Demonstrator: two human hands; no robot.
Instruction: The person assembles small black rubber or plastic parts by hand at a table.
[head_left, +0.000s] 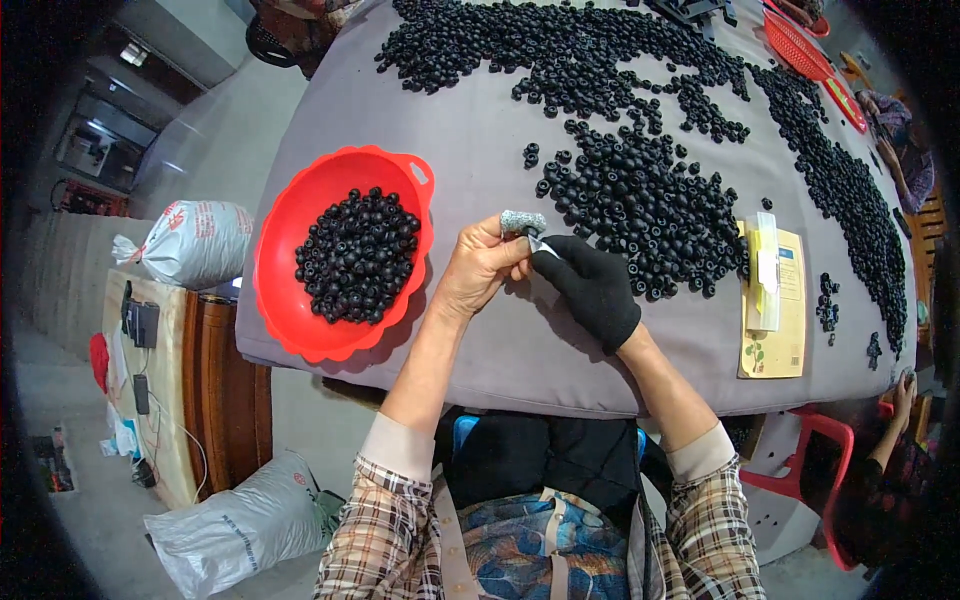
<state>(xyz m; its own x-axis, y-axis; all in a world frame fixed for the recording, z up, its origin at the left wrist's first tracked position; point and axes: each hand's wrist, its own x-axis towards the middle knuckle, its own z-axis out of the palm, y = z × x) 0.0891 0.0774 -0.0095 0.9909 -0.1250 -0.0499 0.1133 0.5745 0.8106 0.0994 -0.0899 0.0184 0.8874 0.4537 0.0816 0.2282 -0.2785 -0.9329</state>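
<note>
Pinching glittery silver wad | bare left hand | black-gloved right hand

The bowl at centre left was shiny red plastic. The table cover was soft grey cloth. The right hand wore a black knit glove.

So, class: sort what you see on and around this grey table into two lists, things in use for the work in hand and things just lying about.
In use: left hand pinching a small grey piece; gloved right hand with a small blade; loose black rings; red bowl of rings.

Lying about: yellow card; red basket; white sacks.
</note>
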